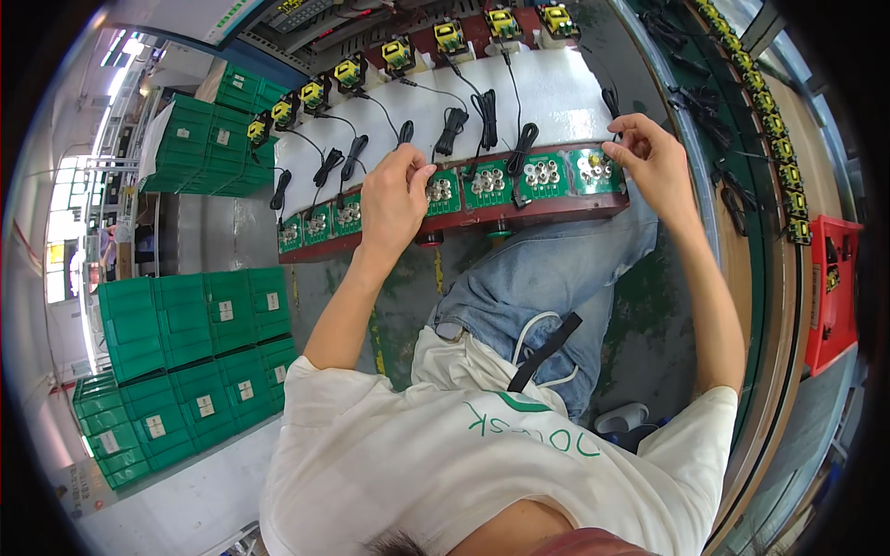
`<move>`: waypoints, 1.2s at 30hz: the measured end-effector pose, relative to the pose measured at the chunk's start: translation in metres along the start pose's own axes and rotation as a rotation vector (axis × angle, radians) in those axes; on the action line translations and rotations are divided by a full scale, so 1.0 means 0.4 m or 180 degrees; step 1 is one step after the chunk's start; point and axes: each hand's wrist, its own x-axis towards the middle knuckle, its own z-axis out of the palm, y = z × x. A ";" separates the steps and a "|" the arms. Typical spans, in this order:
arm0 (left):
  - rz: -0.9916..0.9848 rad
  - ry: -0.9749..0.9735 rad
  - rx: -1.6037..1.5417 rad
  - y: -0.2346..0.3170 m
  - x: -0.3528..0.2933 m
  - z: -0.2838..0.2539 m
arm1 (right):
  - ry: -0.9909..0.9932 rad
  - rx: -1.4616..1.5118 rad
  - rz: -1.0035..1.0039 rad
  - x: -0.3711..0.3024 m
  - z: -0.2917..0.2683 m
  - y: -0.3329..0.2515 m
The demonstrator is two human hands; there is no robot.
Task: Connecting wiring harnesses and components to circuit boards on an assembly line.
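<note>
A long dark-red fixture [556, 212] lies in front of me, with a row of green circuit boards [489, 188] carrying round metal connectors along its near edge. My left hand [394, 199] is over the row left of its middle, its thumb and fingers closed together; what they hold, if anything, is hidden. At the right end, my right hand [649, 162] pinches at the lower end of a bundled black cable [609, 100], beside the last green board [594, 170]. More bundled black cables [524, 148] lie across the white padded surface [547, 88], running from yellow-and-black transformer units [450, 38] along the far edge.
Stacked green crates [190, 320] stand to the left. On the right, a conveyor-like bench [774, 278] carries more black cables [700, 102] and a line of yellow transformer units [788, 176]. A red bin [832, 296] sits beyond it. Red and green buttons [429, 239] stick out of the fixture's front.
</note>
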 end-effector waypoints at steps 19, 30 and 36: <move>0.0702 -0.1103 0.0180 0.069 0.089 0.034 | -0.1282 0.0024 0.0557 -0.024 0.083 -0.190; -0.0201 -0.1699 -0.0697 0.082 0.106 -0.040 | -0.1599 0.0814 0.1194 0.070 0.076 -0.154; 0.0486 -0.1199 -0.0093 0.052 0.062 0.000 | -0.1807 0.0836 0.1124 0.097 0.101 -0.148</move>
